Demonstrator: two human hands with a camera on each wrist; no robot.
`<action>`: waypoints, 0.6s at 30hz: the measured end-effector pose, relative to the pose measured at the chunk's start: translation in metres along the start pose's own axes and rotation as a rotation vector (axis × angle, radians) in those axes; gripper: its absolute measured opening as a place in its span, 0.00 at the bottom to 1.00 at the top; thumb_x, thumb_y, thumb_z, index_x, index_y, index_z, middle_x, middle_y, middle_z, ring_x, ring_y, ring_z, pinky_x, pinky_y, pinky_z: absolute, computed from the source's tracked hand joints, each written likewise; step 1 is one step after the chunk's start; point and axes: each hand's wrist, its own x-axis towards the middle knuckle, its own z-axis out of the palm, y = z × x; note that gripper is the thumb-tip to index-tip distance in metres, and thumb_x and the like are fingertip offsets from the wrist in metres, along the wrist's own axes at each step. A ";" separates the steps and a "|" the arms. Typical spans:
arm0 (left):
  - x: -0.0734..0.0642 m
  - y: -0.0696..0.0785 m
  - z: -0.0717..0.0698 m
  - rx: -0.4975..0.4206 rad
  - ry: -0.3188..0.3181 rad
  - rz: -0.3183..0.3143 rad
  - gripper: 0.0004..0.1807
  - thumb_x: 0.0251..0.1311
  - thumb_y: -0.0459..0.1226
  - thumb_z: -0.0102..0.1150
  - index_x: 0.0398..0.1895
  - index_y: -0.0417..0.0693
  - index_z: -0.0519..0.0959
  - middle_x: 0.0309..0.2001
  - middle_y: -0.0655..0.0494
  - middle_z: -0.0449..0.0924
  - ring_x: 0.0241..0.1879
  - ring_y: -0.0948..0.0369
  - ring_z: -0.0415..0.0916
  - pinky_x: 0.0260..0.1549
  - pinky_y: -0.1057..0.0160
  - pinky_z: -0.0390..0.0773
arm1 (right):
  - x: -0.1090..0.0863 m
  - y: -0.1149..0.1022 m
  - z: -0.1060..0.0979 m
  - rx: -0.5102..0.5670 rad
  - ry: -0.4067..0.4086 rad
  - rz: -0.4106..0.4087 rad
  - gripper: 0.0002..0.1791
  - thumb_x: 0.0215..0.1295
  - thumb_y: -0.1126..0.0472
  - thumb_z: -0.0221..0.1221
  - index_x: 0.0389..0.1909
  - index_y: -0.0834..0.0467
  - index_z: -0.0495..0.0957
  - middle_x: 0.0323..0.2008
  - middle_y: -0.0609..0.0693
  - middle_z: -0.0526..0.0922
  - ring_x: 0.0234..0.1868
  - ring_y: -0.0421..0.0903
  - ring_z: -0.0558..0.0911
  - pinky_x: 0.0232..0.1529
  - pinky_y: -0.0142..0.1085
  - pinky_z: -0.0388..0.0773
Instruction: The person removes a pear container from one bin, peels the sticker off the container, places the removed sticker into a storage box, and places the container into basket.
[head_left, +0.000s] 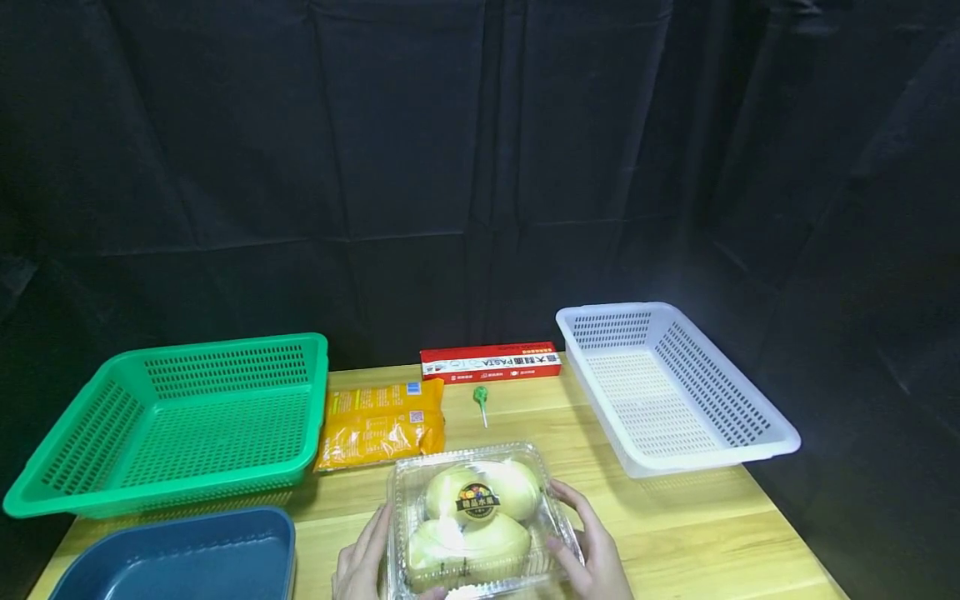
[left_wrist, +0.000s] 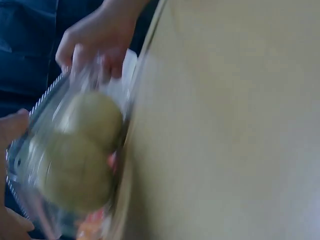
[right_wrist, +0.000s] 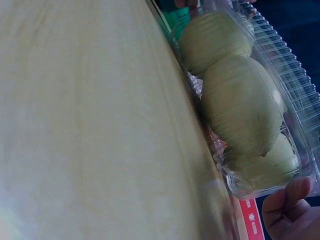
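A clear plastic fruit box (head_left: pixel 401 510) with a round dark sticker (head_left: pixel 477 502) on its lid is at the near middle of the wooden table. Inside lie several smooth, pale yellow-green fruits (right_wrist: pixel 242 102), which look like mangoes. My left hand (head_left: pixel 363 560) grips the box's left side, its thumb at the near edge. On the opposite side my right hand (head_left: pixel 596 554) holds the box, thumb towards the near corner. The left wrist view is blurred, but hands touch the box there too.
A green basket (head_left: pixel 318 375) and blue tray (head_left: pixel 288 542) stand left; a white basket (head_left: pixel 757 417) stands right. Beyond the box lie an orange packet (head_left: pixel 382 425), a green lollipop (head_left: pixel 481 396) and a red pasta box (head_left: pixel 491 363). Black cloth (head_left: pixel 480 167) hangs behind.
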 end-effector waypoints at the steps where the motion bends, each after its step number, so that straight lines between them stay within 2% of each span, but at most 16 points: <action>1: 0.003 0.007 -0.005 0.011 -0.013 -0.061 0.67 0.38 0.66 0.81 0.82 0.50 0.63 0.79 0.44 0.67 0.60 0.46 0.71 0.54 0.36 0.76 | 0.000 0.000 0.000 0.004 -0.002 -0.002 0.30 0.66 0.73 0.60 0.69 0.72 0.68 0.62 0.71 0.78 0.63 0.35 0.76 0.44 0.56 0.89; 3: 0.010 0.015 -0.012 0.012 -0.057 -0.089 0.70 0.37 0.69 0.80 0.85 0.55 0.59 0.83 0.46 0.59 0.67 0.43 0.70 0.60 0.30 0.72 | 0.001 0.001 0.001 0.016 -0.004 -0.004 0.30 0.66 0.73 0.60 0.69 0.72 0.68 0.61 0.72 0.78 0.60 0.42 0.80 0.43 0.52 0.90; 5: 0.018 0.018 -0.017 0.011 -0.129 -0.065 0.72 0.38 0.68 0.80 0.86 0.54 0.56 0.85 0.44 0.52 0.71 0.36 0.68 0.60 0.25 0.70 | 0.001 0.002 0.001 0.019 -0.006 -0.006 0.30 0.65 0.74 0.60 0.69 0.72 0.68 0.61 0.73 0.77 0.58 0.46 0.82 0.43 0.49 0.91; 6: 0.020 0.018 -0.018 0.012 -0.166 -0.049 0.72 0.39 0.68 0.80 0.86 0.55 0.55 0.86 0.42 0.48 0.69 0.34 0.70 0.59 0.23 0.69 | 0.001 0.003 0.001 0.013 -0.005 -0.004 0.30 0.66 0.74 0.60 0.69 0.72 0.68 0.61 0.73 0.77 0.58 0.44 0.82 0.42 0.49 0.91; 7: 0.022 0.018 -0.018 0.004 -0.198 -0.033 0.71 0.40 0.67 0.80 0.87 0.54 0.54 0.86 0.41 0.45 0.69 0.31 0.70 0.57 0.19 0.68 | 0.001 0.003 0.000 0.019 -0.009 0.015 0.29 0.67 0.74 0.59 0.69 0.72 0.68 0.61 0.73 0.76 0.54 0.42 0.83 0.38 0.46 0.91; 9: 0.024 0.017 -0.015 -0.027 -0.239 -0.025 0.72 0.41 0.65 0.82 0.87 0.55 0.53 0.87 0.41 0.40 0.67 0.27 0.71 0.54 0.19 0.71 | 0.001 0.002 -0.001 0.042 -0.019 0.081 0.26 0.72 0.73 0.57 0.69 0.72 0.67 0.62 0.73 0.75 0.42 0.32 0.82 0.28 0.39 0.89; 11: 0.023 0.016 -0.011 -0.073 -0.255 -0.052 0.71 0.41 0.63 0.83 0.87 0.58 0.52 0.87 0.43 0.38 0.66 0.25 0.71 0.52 0.20 0.74 | 0.001 0.000 -0.004 0.060 -0.010 0.173 0.23 0.77 0.70 0.54 0.70 0.71 0.67 0.63 0.72 0.74 0.30 0.26 0.76 0.21 0.32 0.83; 12: 0.023 0.015 -0.009 -0.101 -0.251 -0.070 0.71 0.41 0.62 0.83 0.87 0.60 0.51 0.87 0.44 0.37 0.66 0.24 0.70 0.52 0.20 0.75 | 0.002 -0.002 -0.006 0.062 -0.001 0.216 0.22 0.79 0.68 0.52 0.70 0.71 0.67 0.63 0.71 0.74 0.25 0.26 0.72 0.18 0.29 0.78; 13: 0.022 0.015 -0.007 -0.125 -0.242 -0.082 0.71 0.41 0.62 0.84 0.87 0.60 0.52 0.88 0.45 0.37 0.69 0.23 0.66 0.52 0.21 0.75 | 0.004 -0.003 -0.009 0.064 0.008 0.258 0.21 0.81 0.67 0.51 0.70 0.70 0.67 0.64 0.70 0.74 0.21 0.28 0.69 0.18 0.27 0.76; 14: 0.021 0.015 -0.005 -0.140 -0.231 -0.088 0.71 0.40 0.62 0.84 0.87 0.60 0.52 0.88 0.46 0.38 0.69 0.22 0.66 0.51 0.23 0.77 | 0.006 -0.003 -0.011 0.045 0.021 0.278 0.21 0.82 0.65 0.50 0.69 0.70 0.68 0.63 0.69 0.74 0.21 0.30 0.69 0.21 0.27 0.77; 16: 0.020 0.013 -0.003 -0.155 -0.220 -0.100 0.70 0.40 0.61 0.85 0.86 0.61 0.54 0.88 0.46 0.38 0.69 0.22 0.65 0.52 0.23 0.77 | 0.012 -0.004 -0.016 -0.008 0.046 0.289 0.19 0.83 0.64 0.50 0.68 0.69 0.70 0.61 0.66 0.77 0.27 0.31 0.74 0.31 0.25 0.79; 18: 0.020 0.012 -0.003 -0.155 -0.216 -0.107 0.69 0.39 0.61 0.85 0.86 0.61 0.56 0.87 0.45 0.39 0.68 0.22 0.66 0.51 0.23 0.77 | 0.019 -0.004 -0.019 -0.061 0.064 0.256 0.18 0.82 0.65 0.51 0.66 0.69 0.72 0.58 0.64 0.80 0.35 0.33 0.79 0.40 0.26 0.82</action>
